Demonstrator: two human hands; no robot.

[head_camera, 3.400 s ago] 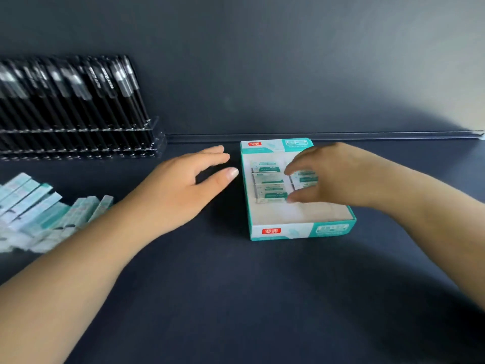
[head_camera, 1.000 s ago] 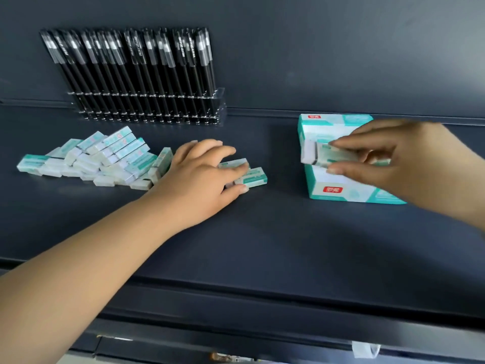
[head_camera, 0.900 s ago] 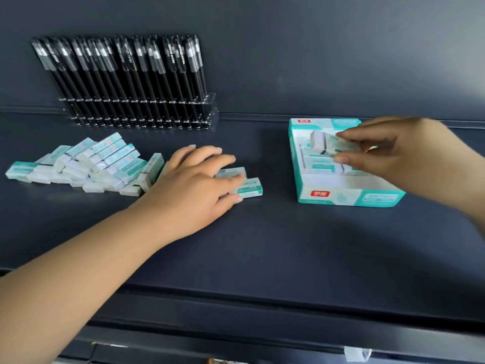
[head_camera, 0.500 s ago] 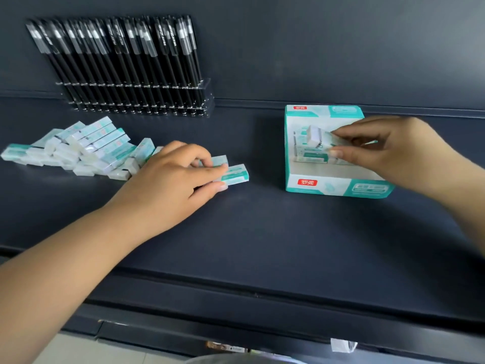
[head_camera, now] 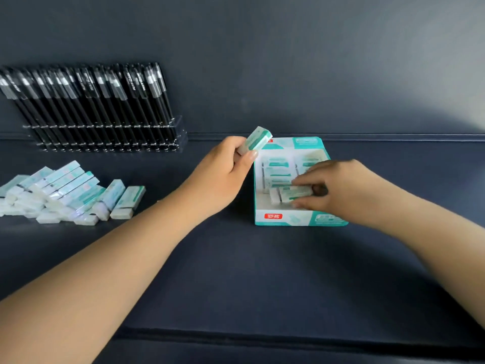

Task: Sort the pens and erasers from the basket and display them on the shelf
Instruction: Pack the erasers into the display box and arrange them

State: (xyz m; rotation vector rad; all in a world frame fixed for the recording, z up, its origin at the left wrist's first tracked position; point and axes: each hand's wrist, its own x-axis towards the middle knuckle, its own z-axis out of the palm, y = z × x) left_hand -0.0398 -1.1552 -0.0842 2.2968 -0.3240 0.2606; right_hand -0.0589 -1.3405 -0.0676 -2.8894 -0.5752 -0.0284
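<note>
An open teal-and-white eraser box (head_camera: 286, 218) lies on the dark shelf, with several wrapped erasers inside. My right hand (head_camera: 338, 187) reaches into it and pinches one eraser (head_camera: 294, 193) near the front. My left hand (head_camera: 220, 177) holds another eraser (head_camera: 256, 140) raised just left of the box's far corner. A pile of erasers (head_camera: 65, 193) leans in rows at the left. Behind the pile, black pens (head_camera: 89, 101) stand in a clear rack (head_camera: 110, 135).
The dark shelf surface (head_camera: 236, 271) runs wide in front of the box, ending at a front lip (head_camera: 236, 334). A dark back wall (head_camera: 288, 61) rises behind everything.
My left hand left the erasers by the pile and now holds one raised beside the box. My right hand lowered into the box's front part and pinches an eraser there.
</note>
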